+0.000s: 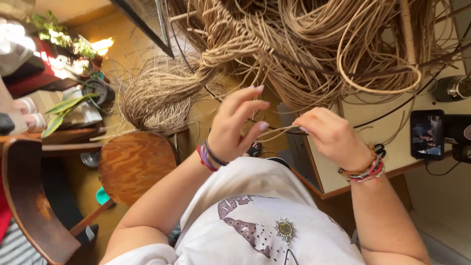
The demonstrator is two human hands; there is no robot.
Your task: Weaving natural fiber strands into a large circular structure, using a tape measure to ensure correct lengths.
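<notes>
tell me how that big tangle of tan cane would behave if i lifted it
The cane tangle looks springy rather than limp: its strands hold wide loops and curves. It would probably come up as one snarled mass, since the loops cross and interlock. The thin strand pinched between the left hand and right hand bends easily, so single pieces seem flexible.

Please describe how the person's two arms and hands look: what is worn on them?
Both arms are bare below short white sleeves. The left hand has pale painted nails and purple, red and dark bracelets at the wrist. The right hand wears a stack of red, orange and beaded bracelets.
</notes>
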